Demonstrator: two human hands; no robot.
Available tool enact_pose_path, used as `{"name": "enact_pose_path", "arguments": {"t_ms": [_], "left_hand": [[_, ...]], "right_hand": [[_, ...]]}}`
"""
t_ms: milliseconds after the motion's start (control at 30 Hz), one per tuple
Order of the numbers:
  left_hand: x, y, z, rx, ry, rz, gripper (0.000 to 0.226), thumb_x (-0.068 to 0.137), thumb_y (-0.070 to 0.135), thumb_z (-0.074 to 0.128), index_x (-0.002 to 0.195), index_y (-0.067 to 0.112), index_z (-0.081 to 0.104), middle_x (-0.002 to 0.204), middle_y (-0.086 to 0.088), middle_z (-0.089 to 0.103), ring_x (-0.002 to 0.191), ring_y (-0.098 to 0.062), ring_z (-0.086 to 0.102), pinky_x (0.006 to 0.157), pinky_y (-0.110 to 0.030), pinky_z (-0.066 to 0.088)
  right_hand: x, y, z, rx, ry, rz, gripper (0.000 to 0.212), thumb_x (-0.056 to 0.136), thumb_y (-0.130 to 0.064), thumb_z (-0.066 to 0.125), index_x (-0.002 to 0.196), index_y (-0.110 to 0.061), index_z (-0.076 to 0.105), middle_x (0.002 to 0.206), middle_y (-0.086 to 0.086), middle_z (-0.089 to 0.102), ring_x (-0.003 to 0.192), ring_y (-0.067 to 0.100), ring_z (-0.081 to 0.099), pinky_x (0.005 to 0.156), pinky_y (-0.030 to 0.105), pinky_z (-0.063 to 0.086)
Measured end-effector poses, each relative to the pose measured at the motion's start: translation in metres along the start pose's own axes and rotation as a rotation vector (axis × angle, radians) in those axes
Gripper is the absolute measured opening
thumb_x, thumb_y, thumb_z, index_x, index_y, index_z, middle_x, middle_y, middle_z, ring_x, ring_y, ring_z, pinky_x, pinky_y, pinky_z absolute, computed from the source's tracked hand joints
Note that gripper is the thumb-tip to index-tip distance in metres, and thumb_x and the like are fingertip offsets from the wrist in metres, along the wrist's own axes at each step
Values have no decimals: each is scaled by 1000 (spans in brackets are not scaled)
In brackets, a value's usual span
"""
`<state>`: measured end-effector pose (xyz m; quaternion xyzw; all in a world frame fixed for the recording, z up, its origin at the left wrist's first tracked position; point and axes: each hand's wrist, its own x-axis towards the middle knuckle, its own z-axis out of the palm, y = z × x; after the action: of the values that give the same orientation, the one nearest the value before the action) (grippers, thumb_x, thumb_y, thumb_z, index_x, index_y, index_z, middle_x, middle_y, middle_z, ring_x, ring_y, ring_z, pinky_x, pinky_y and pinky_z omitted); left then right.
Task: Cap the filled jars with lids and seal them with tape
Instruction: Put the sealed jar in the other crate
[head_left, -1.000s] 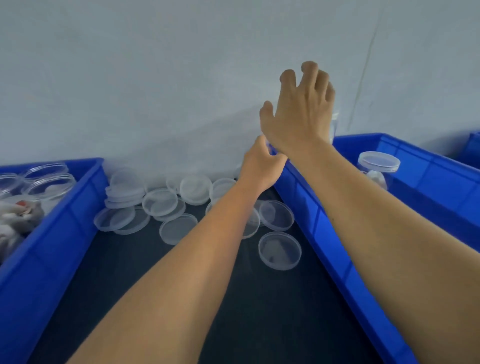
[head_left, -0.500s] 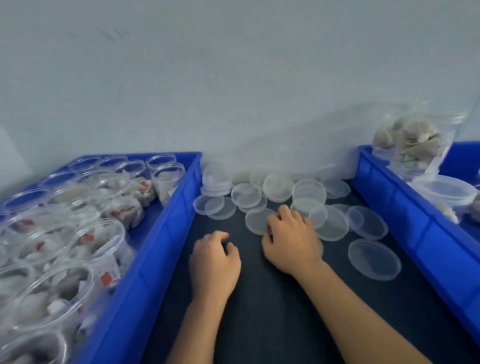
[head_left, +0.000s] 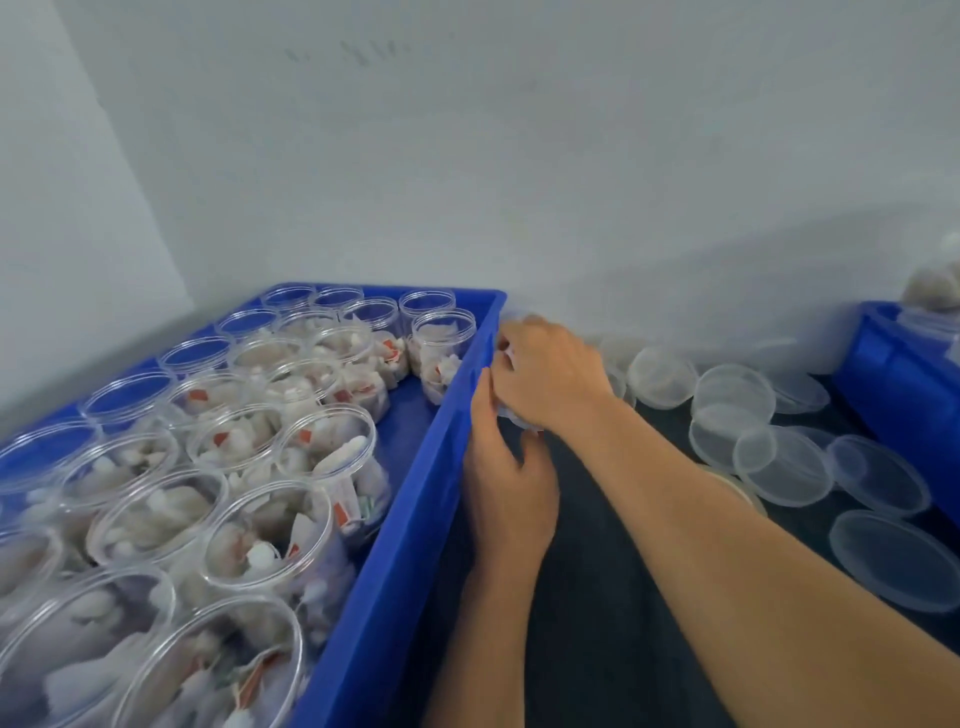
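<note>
From the head camera I see my left hand (head_left: 506, 483) lying against the outer wall of the big blue plastic crate (head_left: 415, 499) on the left, its fingers bent loosely and pointing up toward my right hand (head_left: 545, 376); the two hands touch, the right one above and slightly behind the left; the right hand curls down over something pale with a red spot just beside the crate's rim, yet I cannot tell what that thing is or how firmly it is gripped; whether the left hand holds anything I cannot tell either; inside the crate stand the open clear plastic jars (head_left: 270, 447), packed in rows, most filled with white pieces and small red-marked packets, none with a lid on; the round translucent plastic lids (head_left: 779, 462) lie scattered and overlapping on the dark table surface (head_left: 613, 597) to the right of my arms, some stacked near the grey wall (head_left: 519, 156); a second blue crate (head_left: 904, 379) sits at the far right edge, beyond the lids.
</note>
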<state>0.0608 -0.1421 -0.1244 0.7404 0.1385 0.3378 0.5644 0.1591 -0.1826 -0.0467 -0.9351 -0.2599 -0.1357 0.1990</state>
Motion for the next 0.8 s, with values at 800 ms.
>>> {"name": "enact_pose_path", "arguments": {"t_ms": [800], "left_hand": [[7,-4,-4,61,15,-78,76,106,35,65,168,45,23,135,52,47,110,32,49,86,-14,42]], "right_hand": [[36,-55,-40,14,138,-82,21,87,-3,61,99,-19,67,107,-1,68,94,25,63,75,34,49]]}}
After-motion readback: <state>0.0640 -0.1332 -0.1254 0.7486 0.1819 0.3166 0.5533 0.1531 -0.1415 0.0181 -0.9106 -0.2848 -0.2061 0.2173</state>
